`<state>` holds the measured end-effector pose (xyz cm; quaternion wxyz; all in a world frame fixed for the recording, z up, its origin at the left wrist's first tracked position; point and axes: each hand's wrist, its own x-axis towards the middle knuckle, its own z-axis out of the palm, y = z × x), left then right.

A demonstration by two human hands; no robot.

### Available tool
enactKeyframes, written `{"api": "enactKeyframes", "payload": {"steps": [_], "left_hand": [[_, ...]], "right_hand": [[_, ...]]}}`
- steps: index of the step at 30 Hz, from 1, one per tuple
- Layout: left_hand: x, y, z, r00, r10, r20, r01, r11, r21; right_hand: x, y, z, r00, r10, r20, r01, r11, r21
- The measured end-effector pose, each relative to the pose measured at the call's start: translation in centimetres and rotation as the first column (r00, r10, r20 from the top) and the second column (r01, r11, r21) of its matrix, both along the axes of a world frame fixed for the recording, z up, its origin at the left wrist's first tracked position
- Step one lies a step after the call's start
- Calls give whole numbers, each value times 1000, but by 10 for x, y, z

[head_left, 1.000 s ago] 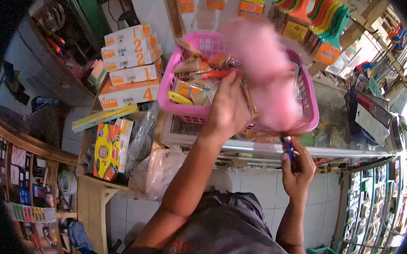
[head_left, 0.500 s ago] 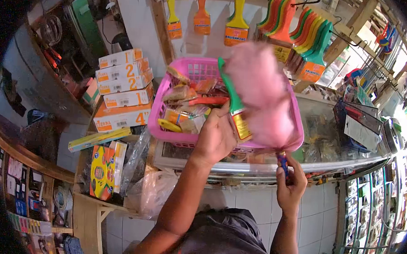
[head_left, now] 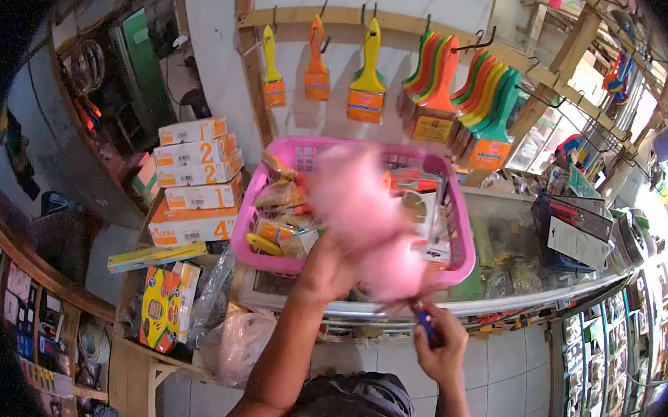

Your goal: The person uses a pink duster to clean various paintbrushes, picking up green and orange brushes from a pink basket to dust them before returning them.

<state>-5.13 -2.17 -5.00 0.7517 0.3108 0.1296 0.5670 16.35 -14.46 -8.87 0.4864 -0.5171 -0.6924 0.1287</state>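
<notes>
My right hand (head_left: 442, 343) is closed around the dark blue handle of a fluffy pink duster (head_left: 357, 202). The duster is smeared by motion and passes in front of my left hand (head_left: 326, 273). That hand's fingers are mostly covered; half a second ago they gripped a green-handled paintbrush, now hidden behind the pink fluff. Both hands are at the near side of a pink plastic basket (head_left: 465, 247). Inside the basket lie packaged paintbrushes, a yellow-handled brush (head_left: 263, 244) and other small packets.
Paintbrushes (head_left: 369, 65) hang from hooks on a wooden rail behind the basket. The basket stands on a glass counter (head_left: 517, 220). Orange-and-white boxes (head_left: 195, 227) are stacked at the left, beside a yellow crayon-style box (head_left: 161, 309). Packaged goods hang at the right.
The duster has swung left and down, across my left hand, covering the green-handled paintbrush. My right hand has moved left and down. The view has tilted up, showing more of the rail.
</notes>
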Motion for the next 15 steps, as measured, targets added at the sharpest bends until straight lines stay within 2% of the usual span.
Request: {"api": "enactKeyframes", "payload": {"steps": [2, 4, 5, 7, 8, 9, 10, 11, 12, 13, 15], "left_hand": [[-5, 5, -12, 981, -135, 137, 121, 987, 105], [-6, 16, -14, 883, -359, 304, 362, 931, 49], [-3, 16, -12, 906, -317, 280, 328, 945, 8], [3, 6, 11, 949, -231, 213, 251, 965, -71], [-4, 14, -9, 959, -213, 188, 234, 968, -95], [-8, 5, -8, 990, -127, -60, 131, 989, 70], [-10, 4, -10, 991, -113, -72, 119, 989, 92], [-12, 2, -12, 992, -99, -83, 108, 988, 114], [-10, 8, -16, 976, -171, 134, 176, 984, -25], [-9, 13, -18, 913, -202, 354, 269, 951, -153], [-5, 6, -7, 979, -150, 139, 162, 983, -85]], "right_hand": [[6, 4, -8, 984, 5, -180, -23, 995, -97], [4, 5, -2, 910, -129, -395, 54, 979, -194], [3, 7, 0, 847, -190, -496, 75, 967, -243], [5, 3, -12, 931, -104, -351, 30, 977, -210], [5, 5, -16, 960, -62, -275, 8, 980, -197], [-3, 5, 0, 989, 9, -148, -24, 994, -102], [-5, 9, -8, 987, 63, -147, -66, 998, -16], [-4, 9, -9, 983, 45, -177, -51, 998, -30], [-2, 10, -9, 978, 29, -204, -39, 998, -46], [-2, 11, -9, 952, -15, -305, -15, 995, -95], [-2, 10, -8, 865, -121, -487, 20, 978, -208]]}}
